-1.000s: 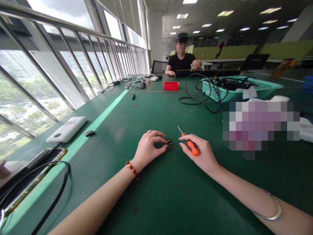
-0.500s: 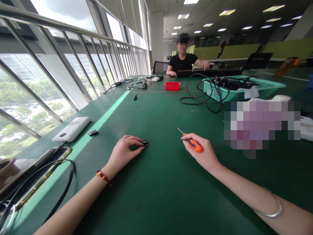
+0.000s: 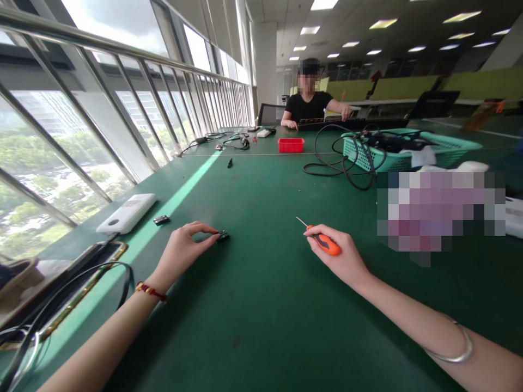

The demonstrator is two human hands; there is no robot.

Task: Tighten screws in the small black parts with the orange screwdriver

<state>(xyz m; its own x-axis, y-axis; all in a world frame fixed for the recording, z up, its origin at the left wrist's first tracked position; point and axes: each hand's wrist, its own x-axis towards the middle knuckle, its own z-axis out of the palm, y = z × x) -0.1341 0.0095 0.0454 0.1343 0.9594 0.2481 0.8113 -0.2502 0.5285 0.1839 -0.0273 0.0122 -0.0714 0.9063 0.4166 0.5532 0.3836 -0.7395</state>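
The person's left hand [image 3: 180, 249] has thumb and fingertips drawn together in a narrow pinch on the near end of a small black part [image 3: 223, 236], which sits low over the green table [image 3: 261, 316], left of the middle; whether its underside touches the surface cannot be told. The right hand [image 3: 341, 253] is curled round the orange-and-black handle of a screwdriver [image 3: 327, 245], fingers wrapped closely on the grip, the thin shaft pointing away and to the left, its tip well apart from the black part. A wide stretch of tabletop runs between the two hands, and more of it reaches toward the far side, up to a red tray [image 3: 291, 146]. To the left the room is tighter: a second black part [image 3: 161, 220] lies near the left hand, just beyond it is a white device [image 3: 127, 213], and a dark flat object with a gold rim [image 3: 84, 296] takes up the near left, a black cable [image 3: 128, 283] looping over it. The table's left edge follows the metal railing [image 3: 139, 59]. On the right, a pixelated patch [image 3: 439, 209] hides whatever lies there, with a teal basket [image 3: 355, 154] and looped cables [image 3: 321, 170] behind it. Across the table sits another person [image 3: 309, 104].
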